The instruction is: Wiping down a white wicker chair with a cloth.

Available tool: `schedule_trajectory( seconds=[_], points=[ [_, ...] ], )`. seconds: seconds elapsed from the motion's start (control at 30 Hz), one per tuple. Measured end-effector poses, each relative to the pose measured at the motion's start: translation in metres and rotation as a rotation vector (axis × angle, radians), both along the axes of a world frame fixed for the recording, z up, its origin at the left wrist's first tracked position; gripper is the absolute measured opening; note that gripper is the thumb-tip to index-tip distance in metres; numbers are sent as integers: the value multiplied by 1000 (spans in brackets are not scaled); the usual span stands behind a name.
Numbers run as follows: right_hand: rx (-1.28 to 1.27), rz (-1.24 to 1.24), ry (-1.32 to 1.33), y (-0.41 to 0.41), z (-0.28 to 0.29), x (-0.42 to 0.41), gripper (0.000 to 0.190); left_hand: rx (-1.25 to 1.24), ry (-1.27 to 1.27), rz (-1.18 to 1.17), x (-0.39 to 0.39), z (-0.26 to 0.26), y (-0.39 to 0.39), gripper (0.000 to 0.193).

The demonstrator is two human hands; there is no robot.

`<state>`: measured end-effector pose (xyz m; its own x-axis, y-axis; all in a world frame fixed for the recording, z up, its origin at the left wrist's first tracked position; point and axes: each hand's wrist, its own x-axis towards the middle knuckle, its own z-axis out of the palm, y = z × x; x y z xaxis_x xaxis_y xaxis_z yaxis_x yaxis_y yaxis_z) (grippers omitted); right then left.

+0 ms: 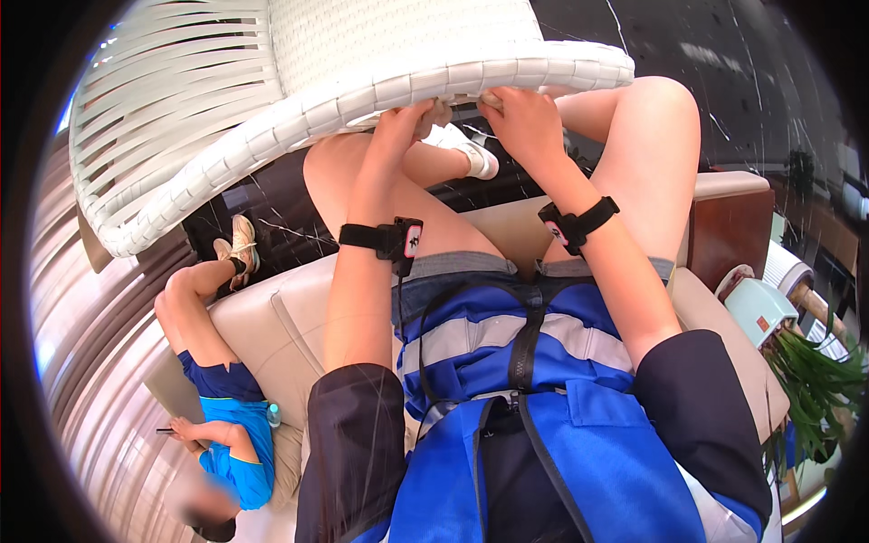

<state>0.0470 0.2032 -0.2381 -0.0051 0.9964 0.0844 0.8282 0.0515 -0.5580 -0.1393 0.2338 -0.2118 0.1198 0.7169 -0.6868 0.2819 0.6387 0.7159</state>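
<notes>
A white woven wicker chair point(380, 95) lies tilted across the top of the view, its wrapped rim passing just above my knees. My left hand point(405, 125) is curled below this rim, fingertips bent inward near its underside. A short way to the right, my right hand point(526, 122) is also curled, with its thumb and forefinger close together against the rim's lower edge. The rim and the fingers themselves hide what, if anything, lies between my fingertips. Each forearm wears a black strap with a small device, one on the left point(400, 239) and one on the right point(567, 224).
I sit on a beige sofa point(299, 305) with a brown side panel point(730, 234). Another person point(234, 434) sits at the left, holding a phone point(165, 431). A pale potted plant point(760, 305) stands at the right. The floor point(679, 41) is dark, veined and glossy.
</notes>
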Motion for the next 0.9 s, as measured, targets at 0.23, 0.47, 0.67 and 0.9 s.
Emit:
schedule_trajectory(
  seconds=[0.23, 0.47, 0.67, 0.9],
  points=[
    [84, 14, -32, -1, -1, -2, 11, 31, 165, -8, 2, -22, -3, 31],
    [197, 47, -54, 2, -16, 2, 13, 367, 518, -420, -13, -3, -16, 41],
    [127, 51, 3, 4, -21, -6, 9, 465, 684, -400, -4, 3, -27, 35],
    [-1, 90, -93, 2, -29, -9, 5, 530, 893, -726, 20, -11, -25, 31]
  ],
)
